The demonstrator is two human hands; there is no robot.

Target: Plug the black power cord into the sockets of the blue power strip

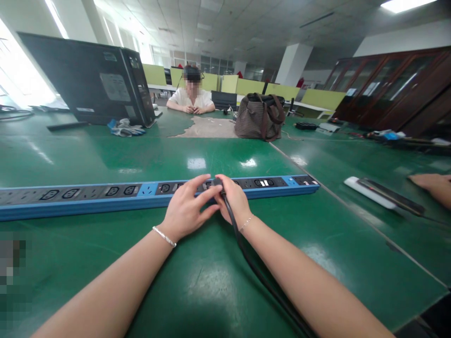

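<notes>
The left edge of the frame cuts off my view of the power strip. My left hand and right hand hide its middle sockets and part of the plug, so I can't tell whether it is seated. The cable leaves at the bottom. Pixel blocks mask a seated person's face and a patch at lower left.

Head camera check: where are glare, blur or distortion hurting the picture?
Head view: windows at left blown out; lamp reflections glare on the green tabletop; cabinet and computer case lean with wide-angle stretch; dark cable end between left hand and right hand lacks fine detail; pixelated patches hide the seated person's face.
</notes>
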